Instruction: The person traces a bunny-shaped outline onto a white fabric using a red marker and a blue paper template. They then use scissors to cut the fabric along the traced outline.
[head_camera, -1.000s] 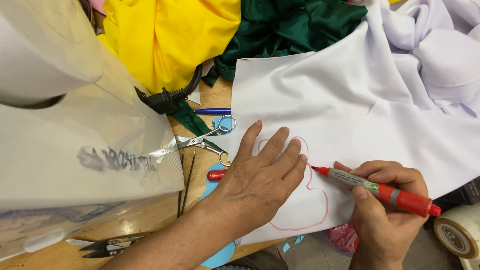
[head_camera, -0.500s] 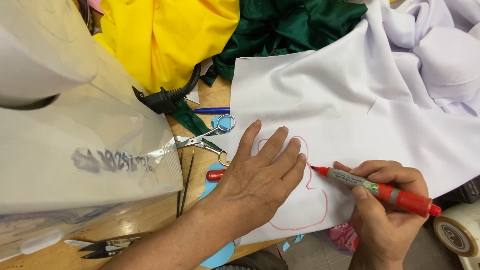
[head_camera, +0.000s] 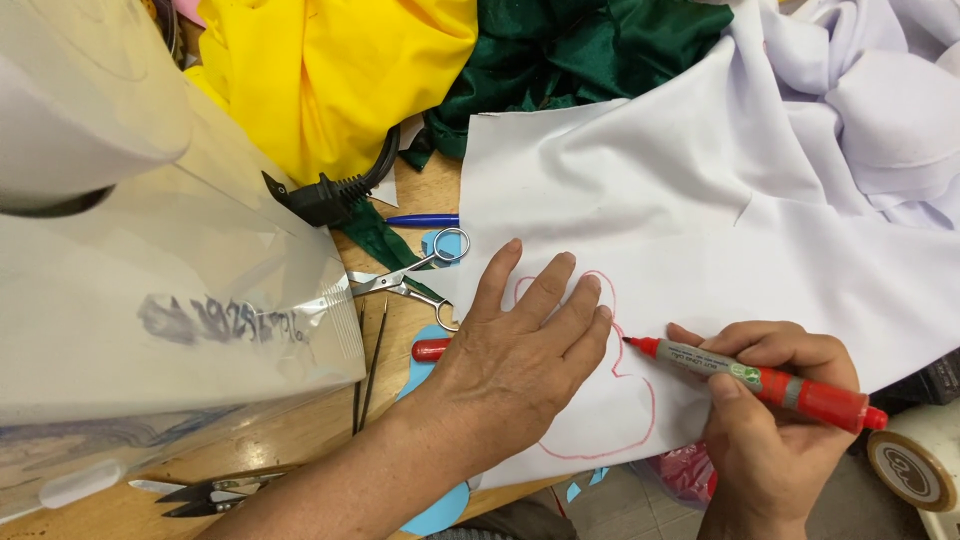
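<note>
My left hand (head_camera: 520, 345) lies flat, fingers spread, on a sheet of white fabric (head_camera: 700, 220) spread over the wooden table (head_camera: 300, 440). My right hand (head_camera: 765, 410) grips a red marker (head_camera: 750, 378), its tip touching the fabric right beside my left fingertips. A red curved outline (head_camera: 640, 420) is drawn on the fabric around my left hand; part of it is hidden under the hand.
A white sewing machine (head_camera: 130, 260) fills the left. Scissors (head_camera: 410, 280), a blue pen (head_camera: 420, 220), a red cap (head_camera: 430, 350), thread snips (head_camera: 200, 492) and a black plug (head_camera: 325, 195) lie nearby. Yellow cloth (head_camera: 330, 70) and green cloth (head_camera: 580, 50) pile behind. A tape roll (head_camera: 910, 470) sits at the right.
The marker tip has crept slightly along the red outline near my left fingertips. My left hand stays pressed on the fabric.
</note>
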